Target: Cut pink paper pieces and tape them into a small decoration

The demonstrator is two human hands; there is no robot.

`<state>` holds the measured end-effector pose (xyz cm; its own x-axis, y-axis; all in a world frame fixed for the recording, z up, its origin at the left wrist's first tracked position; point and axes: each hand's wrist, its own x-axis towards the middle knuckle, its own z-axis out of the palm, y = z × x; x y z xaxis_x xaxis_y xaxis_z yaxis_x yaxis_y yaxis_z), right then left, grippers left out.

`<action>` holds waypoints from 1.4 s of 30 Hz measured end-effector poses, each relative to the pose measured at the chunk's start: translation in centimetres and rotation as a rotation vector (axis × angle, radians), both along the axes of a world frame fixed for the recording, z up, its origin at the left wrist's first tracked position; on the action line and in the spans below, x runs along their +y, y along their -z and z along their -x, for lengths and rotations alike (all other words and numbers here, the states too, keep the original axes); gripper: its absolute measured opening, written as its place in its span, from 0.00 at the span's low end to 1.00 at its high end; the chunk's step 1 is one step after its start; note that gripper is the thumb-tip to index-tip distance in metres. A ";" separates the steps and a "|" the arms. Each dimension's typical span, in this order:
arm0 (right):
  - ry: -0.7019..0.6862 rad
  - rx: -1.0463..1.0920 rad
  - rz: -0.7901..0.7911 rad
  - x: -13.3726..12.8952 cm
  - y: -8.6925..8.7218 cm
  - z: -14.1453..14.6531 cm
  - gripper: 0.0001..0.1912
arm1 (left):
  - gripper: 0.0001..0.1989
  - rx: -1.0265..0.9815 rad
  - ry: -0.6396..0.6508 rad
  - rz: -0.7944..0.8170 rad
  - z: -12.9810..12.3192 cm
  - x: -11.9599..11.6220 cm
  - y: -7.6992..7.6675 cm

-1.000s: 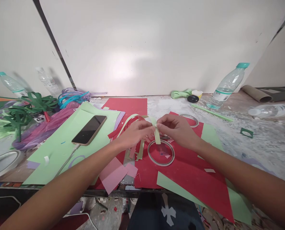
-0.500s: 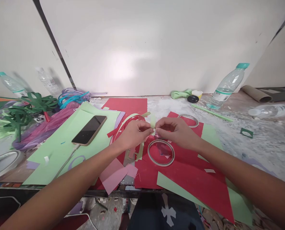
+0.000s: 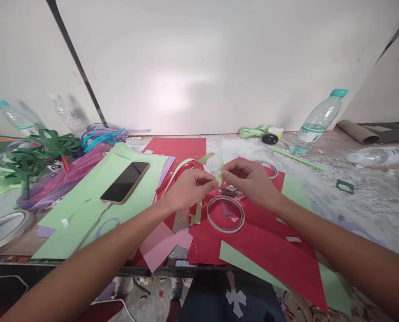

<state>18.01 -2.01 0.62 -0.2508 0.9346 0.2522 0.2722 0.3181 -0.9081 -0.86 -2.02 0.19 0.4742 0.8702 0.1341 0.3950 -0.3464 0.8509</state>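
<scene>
Over red paper (image 3: pixel 206 241), my two hands meet with their fingertips a short way apart. My right hand (image 3: pixel 253 182) pinches a pale green paper strip (image 3: pixel 220 162) that stands up from its fingertips. The thumb and fingers of my left hand (image 3: pixel 190 188) are closed together just left of the strip; anything between them is too small to make out. Curled red paper strips (image 3: pixel 172 176) lie behind my left hand. Below the fingertips a tape roll (image 3: pixel 208 219) rests flat on the red paper, and paper scraps lie close by.
A phone (image 3: pixel 125 182) with a cable lies on light green sheets (image 3: pixel 68 219) at left. A second tape roll (image 3: pixel 273 169) sits partly behind my right hand. An upright water bottle (image 3: pixel 315 123) and a lying bottle (image 3: pixel 380 155) are at right; dark green paper fringes (image 3: pixel 53 142) at far left.
My right hand has shifted slightly right and away from my left fingertips, taking the pale green strip with it. The red strips behind my left hand have shifted a little.
</scene>
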 end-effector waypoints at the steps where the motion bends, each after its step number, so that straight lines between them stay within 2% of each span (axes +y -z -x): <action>1: -0.008 -0.008 0.000 0.0 0.0 0.0 0.06 | 0.15 0.003 0.002 0.001 0.0 0.0 -0.1; 4: -0.009 -0.042 -0.057 0.0 0.0 -0.2 0.06 | 0.16 -0.012 -0.015 -0.005 0.1 0.2 -0.1; 8: 0.071 -0.084 -0.284 -0.4 -0.3 -0.3 0.05 | 0.15 -0.016 -0.110 0.034 0.3 0.7 0.3; 10: 0.005 -0.149 -0.322 -0.7 -0.5 -0.3 0.04 | 0.16 -0.011 -0.126 0.047 0.3 0.8 0.5; 12: -0.090 -0.229 -0.288 -0.9 -0.5 -0.3 0.04 | 0.16 -0.023 -0.113 0.040 0.3 0.9 0.5; 14: -0.128 -0.291 -0.230 -0.8 -0.4 -0.2 0.04 | 0.16 -0.046 -0.089 0.021 0.2 0.8 0.3; 21: -0.116 -0.316 -0.155 -0.5 -0.2 -0.3 0.04 | 0.13 -0.051 -0.027 -0.004 0.0 0.4 -0.3; 42: -0.163 -0.366 -0.120 -0.6 -0.2 -0.3 0.04 | 0.13 0.032 -0.012 0.022 0.0 0.1 -0.3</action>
<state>18.31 -2.65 0.81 -0.4861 0.8448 0.2235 0.5078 0.4812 -0.7145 -0.85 -1.93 0.53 0.4670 0.8786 0.0993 0.4265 -0.3222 0.8452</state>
